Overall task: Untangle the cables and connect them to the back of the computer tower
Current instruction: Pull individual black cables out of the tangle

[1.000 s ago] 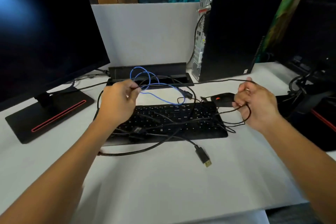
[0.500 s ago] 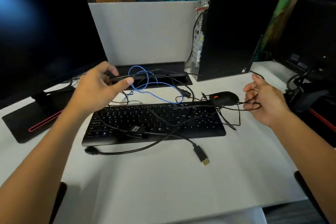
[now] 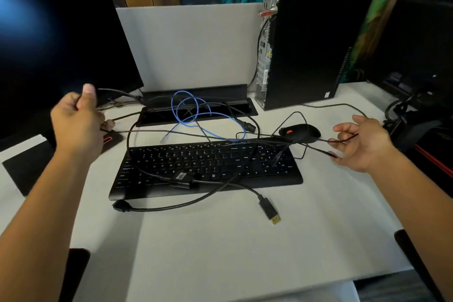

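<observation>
While the left hand [image 3: 78,122] is up near the big dark monitor [image 3: 56,39], its fingers [image 3: 88,92] are curled tight round a thin black cable [image 3: 117,92] that runs off to the right toward the long black slot box [image 3: 196,105] at the back of the white table [image 3: 220,247]. The right hand [image 3: 362,144] is out to the right of the black mouse with an orange wheel [image 3: 300,132], and its fingers are only a bit bent, with thin black wires [image 3: 343,140] lying loosely across them. A messy pile of black cables [image 3: 196,179] lies over the flat black keyboard [image 3: 208,167], and one ends in a gold-tipped plug [image 3: 269,209] on the table in front of it. A looped blue cable [image 3: 191,110] sits behind the keyboard. The tall black computer tower [image 3: 316,44] stands at the back right, with its silver back side facing left
</observation>
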